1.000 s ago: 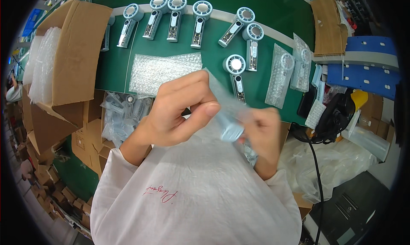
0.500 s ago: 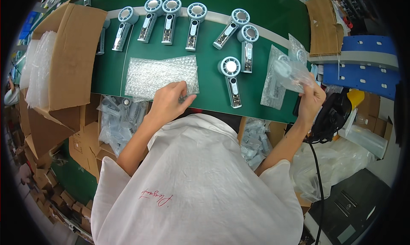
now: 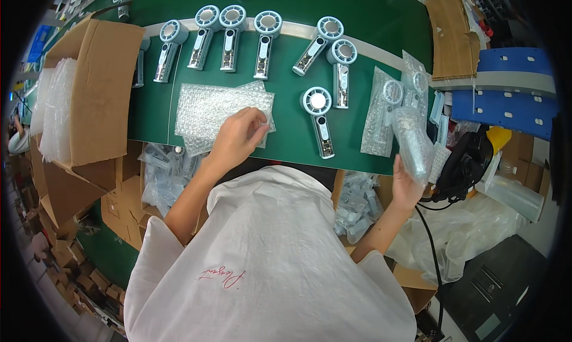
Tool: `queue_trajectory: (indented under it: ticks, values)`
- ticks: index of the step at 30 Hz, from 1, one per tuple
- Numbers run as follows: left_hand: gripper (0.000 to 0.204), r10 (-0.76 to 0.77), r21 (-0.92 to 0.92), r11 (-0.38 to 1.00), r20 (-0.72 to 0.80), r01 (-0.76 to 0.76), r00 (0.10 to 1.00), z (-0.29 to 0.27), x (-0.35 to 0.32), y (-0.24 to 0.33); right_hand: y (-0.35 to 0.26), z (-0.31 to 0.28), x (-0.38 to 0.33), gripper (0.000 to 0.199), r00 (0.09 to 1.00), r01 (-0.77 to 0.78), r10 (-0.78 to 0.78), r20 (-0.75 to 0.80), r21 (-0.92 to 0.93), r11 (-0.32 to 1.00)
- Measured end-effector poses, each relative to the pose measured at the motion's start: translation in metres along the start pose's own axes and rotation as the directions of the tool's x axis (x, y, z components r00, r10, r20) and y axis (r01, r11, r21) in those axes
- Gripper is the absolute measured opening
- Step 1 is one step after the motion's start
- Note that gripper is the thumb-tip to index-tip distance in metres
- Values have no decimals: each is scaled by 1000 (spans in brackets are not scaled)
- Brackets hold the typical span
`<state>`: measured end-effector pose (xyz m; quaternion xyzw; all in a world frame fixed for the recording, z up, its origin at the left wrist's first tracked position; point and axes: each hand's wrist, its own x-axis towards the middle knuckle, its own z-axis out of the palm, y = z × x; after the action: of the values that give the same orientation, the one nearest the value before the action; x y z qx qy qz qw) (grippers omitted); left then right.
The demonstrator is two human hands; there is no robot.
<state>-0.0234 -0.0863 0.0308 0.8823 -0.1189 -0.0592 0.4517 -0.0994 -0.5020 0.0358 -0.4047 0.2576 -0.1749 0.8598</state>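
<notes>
My left hand (image 3: 239, 137) rests over the near right part of a small pile of bubble-wrap bags (image 3: 205, 108). Its fingers are curled in toward the thumb, and whatever lies between them is hidden. At the table's right front edge, my right hand (image 3: 409, 186) is closed around the lower end of a light blue handheld fan in a clear bag (image 3: 412, 140). Right beside it lie a fan in a bubble-wrap bag (image 3: 381, 112) and another bagged fan (image 3: 418, 82). Closest of the unwrapped ones is a handheld fan (image 3: 320, 124) between my hands.
Several more unwrapped fans (image 3: 264, 44) line the far side of the green table (image 3: 286, 112). A cardboard box (image 3: 107, 85) with clear bags stands left. Below the edge are boxes of bagged parts (image 3: 164, 178). A black bag (image 3: 465, 163) and blue rack (image 3: 500, 106) are right.
My right hand has moved down and nearer with the bagged fan, which now hangs lower beside the bubble-wrapped one. My left hand has shifted slightly left on the bags.
</notes>
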Motion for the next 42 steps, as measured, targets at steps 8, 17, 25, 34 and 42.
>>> queue_trajectory:
  ticks: [8,17,25,34,42]
  values:
    - [28,98,243,968,-126,-65,987,-70,179,-7,5,-44,-8,33,957,141,-133,260,-12,990]
    - [37,-139,539,811,-197,226,970,-74,329,-96,-2,85,25,15,817,547,-461,347,-721,427]
    - [33,-391,-12,921,-20,390,920,-109,315,-52,35,80,62,33,672,688,-422,608,-723,54]
    - [21,183,-779,611,-32,-139,983,-92,133,37,34,51,39,48,711,695,-334,619,-689,204]
    - [25,110,-912,403,-32,-74,993,-36,17,62,52,85,-16,47,665,640,-654,360,-727,251]
